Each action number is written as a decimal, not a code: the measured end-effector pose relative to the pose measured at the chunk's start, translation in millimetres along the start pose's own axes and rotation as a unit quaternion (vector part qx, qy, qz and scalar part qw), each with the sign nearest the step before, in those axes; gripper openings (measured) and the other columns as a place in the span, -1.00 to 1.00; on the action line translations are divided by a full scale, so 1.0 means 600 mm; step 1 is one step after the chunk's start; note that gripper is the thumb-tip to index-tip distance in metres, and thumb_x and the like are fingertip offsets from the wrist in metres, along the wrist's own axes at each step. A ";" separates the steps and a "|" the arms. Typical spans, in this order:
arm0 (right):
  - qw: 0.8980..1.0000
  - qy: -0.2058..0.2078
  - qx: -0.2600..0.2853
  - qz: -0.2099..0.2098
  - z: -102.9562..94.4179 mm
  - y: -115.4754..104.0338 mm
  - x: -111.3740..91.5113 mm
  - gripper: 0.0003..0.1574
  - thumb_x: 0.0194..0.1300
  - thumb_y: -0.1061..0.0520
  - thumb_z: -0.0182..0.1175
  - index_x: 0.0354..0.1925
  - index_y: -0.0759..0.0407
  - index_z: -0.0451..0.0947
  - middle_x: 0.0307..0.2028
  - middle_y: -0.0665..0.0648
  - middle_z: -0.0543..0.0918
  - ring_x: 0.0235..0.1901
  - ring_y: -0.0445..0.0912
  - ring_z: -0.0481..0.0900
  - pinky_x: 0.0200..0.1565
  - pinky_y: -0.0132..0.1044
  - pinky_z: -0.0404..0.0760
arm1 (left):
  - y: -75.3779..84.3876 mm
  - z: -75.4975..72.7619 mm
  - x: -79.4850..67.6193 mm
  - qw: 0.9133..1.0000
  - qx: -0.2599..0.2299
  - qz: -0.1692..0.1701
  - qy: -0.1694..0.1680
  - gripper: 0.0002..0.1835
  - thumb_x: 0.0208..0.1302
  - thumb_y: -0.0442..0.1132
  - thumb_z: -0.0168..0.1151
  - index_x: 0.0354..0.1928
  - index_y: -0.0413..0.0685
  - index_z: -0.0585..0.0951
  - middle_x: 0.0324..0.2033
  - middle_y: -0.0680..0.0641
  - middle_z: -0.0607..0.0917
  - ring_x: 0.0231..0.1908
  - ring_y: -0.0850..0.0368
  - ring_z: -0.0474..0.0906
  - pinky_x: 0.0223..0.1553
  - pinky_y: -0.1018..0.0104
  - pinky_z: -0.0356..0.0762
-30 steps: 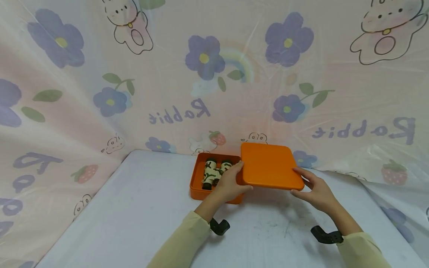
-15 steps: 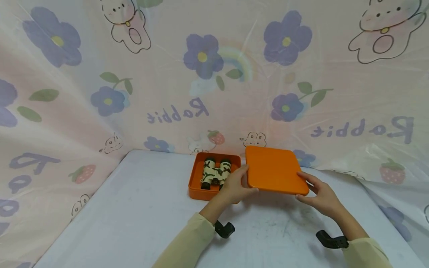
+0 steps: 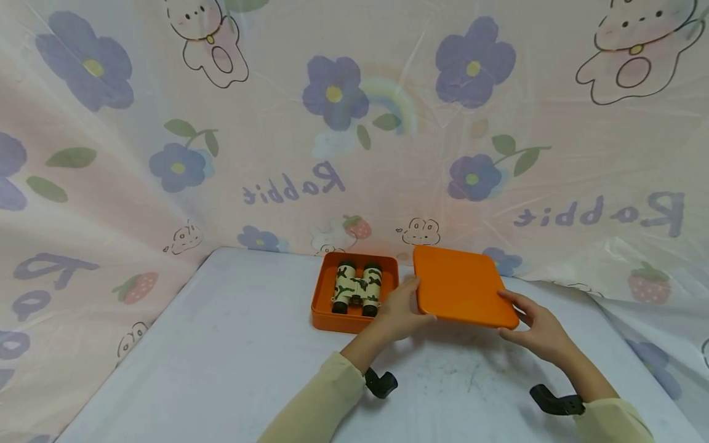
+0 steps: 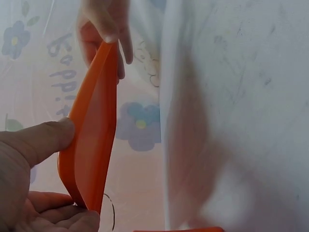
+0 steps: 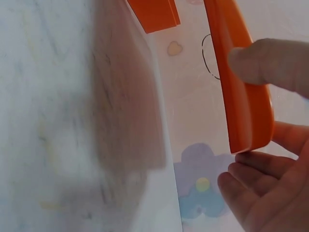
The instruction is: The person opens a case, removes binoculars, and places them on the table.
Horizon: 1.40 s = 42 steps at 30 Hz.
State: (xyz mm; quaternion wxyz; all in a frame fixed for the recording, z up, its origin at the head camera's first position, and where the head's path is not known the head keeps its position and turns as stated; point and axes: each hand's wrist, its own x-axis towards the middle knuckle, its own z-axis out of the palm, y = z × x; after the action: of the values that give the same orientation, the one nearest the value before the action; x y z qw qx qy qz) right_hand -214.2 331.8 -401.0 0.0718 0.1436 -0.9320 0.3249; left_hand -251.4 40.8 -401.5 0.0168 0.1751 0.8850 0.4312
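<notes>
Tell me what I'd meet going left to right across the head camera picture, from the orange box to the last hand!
Orange box with camouflage binoculars inside → left hand → orange lid → right hand.

A pale pink, patterned sheet (image 3: pixel 399 178) rises behind the white worktop (image 3: pixel 221 344) and along its left and right sides. Just above the worktop's back edge are a printed strawberry (image 3: pixel 357 227) and a bunny-face outline (image 3: pixel 421 232). Higher above that edge come a rainbow (image 3: pixel 400 101), purple flowers (image 3: pixel 475 67) and the mirror-written word "Rabbit" (image 3: pixel 292 189). Faint grey smudges (image 3: pixel 472 376) mark the worktop's right part.
</notes>
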 end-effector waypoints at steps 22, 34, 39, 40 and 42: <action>0.999 -0.028 0.002 0.026 -0.005 0.032 -0.004 -0.06 0.15 0.11 0.37 0.41 0.24 0.20 0.34 0.46 0.29 0.23 0.38 0.36 -0.07 -0.79 0.38 | 0.013 0.044 0.001 1.000 0.000 -0.018 -0.001 -0.08 0.07 -0.08 0.45 0.45 -0.07 0.21 0.44 0.00 0.27 0.43 0.13 0.18 0.42 0.22 0.19; 0.999 -0.045 0.000 0.031 -0.004 0.044 -0.003 -0.06 0.16 0.13 0.35 0.42 0.27 0.17 0.35 0.49 0.25 0.23 0.40 0.35 -0.08 -0.73 0.41 | 0.010 0.061 0.002 0.999 -0.009 -0.037 -0.003 -0.07 0.07 -0.08 0.46 0.45 -0.04 0.21 0.43 0.02 0.29 0.42 0.14 0.21 0.41 0.22 0.23; 0.998 -0.051 -0.013 0.034 -0.002 0.050 -0.002 -0.08 0.16 0.12 0.35 0.40 0.28 0.20 0.34 0.48 0.27 0.24 0.38 0.34 -0.06 -0.75 0.38 | 0.010 0.070 0.004 0.999 0.004 -0.052 -0.010 -0.10 0.06 -0.05 0.46 0.43 0.00 0.25 0.38 0.05 0.36 0.35 0.14 0.32 0.37 0.22 0.30; 0.998 -0.053 -0.015 0.035 -0.001 0.051 -0.002 -0.08 0.15 0.12 0.35 0.39 0.29 0.20 0.34 0.48 0.27 0.24 0.37 0.33 -0.01 -0.68 0.45 | 0.010 0.072 0.004 0.998 0.007 -0.057 -0.013 -0.11 0.07 -0.04 0.46 0.43 0.02 0.26 0.37 0.06 0.38 0.33 0.15 0.34 0.37 0.22 0.31; 0.998 -0.058 -0.014 0.037 0.001 0.053 -0.001 -0.09 0.15 0.12 0.35 0.38 0.32 0.21 0.33 0.48 0.28 0.25 0.37 0.31 0.12 -0.42 0.54 | 0.009 0.075 0.004 0.998 0.013 -0.064 -0.016 -0.13 0.06 -0.04 0.46 0.41 0.02 0.28 0.34 0.05 0.41 0.29 0.15 0.37 0.35 0.22 0.34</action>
State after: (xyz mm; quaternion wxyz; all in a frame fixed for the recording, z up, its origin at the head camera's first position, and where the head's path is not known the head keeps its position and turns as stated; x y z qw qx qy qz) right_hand -223.5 355.5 -420.2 0.0080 0.1264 -0.9439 0.3050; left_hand -243.7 79.0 -425.4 0.0564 0.1255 0.8995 0.4146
